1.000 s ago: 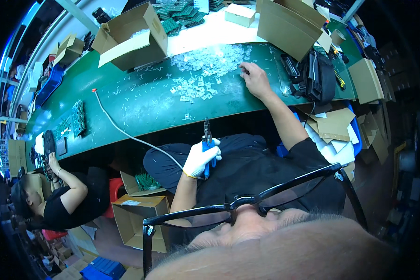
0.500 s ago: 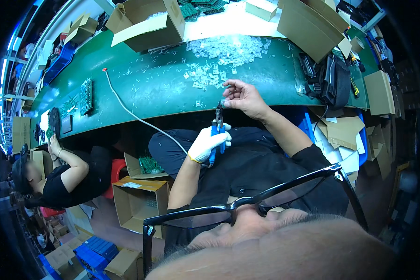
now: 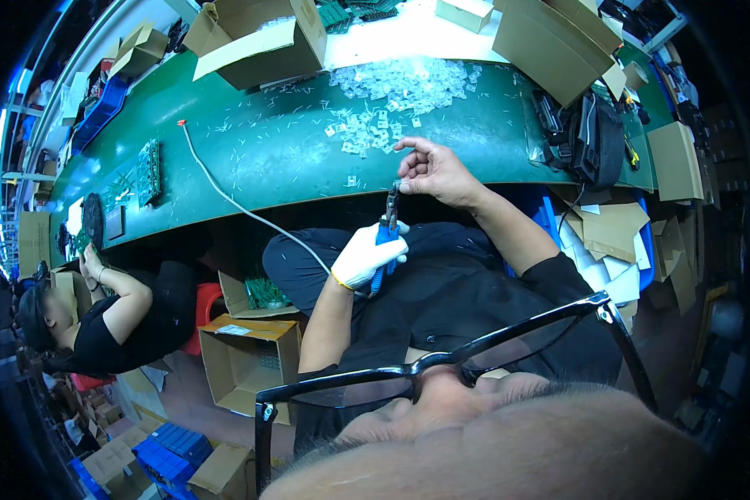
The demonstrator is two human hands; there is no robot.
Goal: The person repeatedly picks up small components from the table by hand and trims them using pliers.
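A long green bench [image 3: 250, 171] is running through the room, a co-worker [image 3: 121, 321] sitting at its left end. At the bench's far edge, a tall carton [image 3: 550, 50] is standing on the right and an open cardboard box [image 3: 287, 58] on the left, holding something clear. Below the bench's right end, a blue bin [image 3: 648, 250] is holding paper and flattened cardboard; below its front edge, a smaller box [image 3: 235, 293] is holding green pieces [image 3: 265, 293]. A heap of clear pieces [image 3: 412, 83] is spreading mid-bench. A pale cable [image 3: 225, 196] is crossing the bench's front edge, left of the hands. Just off that edge, the gloved left hand [image 3: 362, 257] is wrapping its fingers around blue-handled pliers [image 3: 387, 237]; the right hand [image 3: 437, 177] is curling its fingers at the pliers' tip, too small to tell whether pinching anything.
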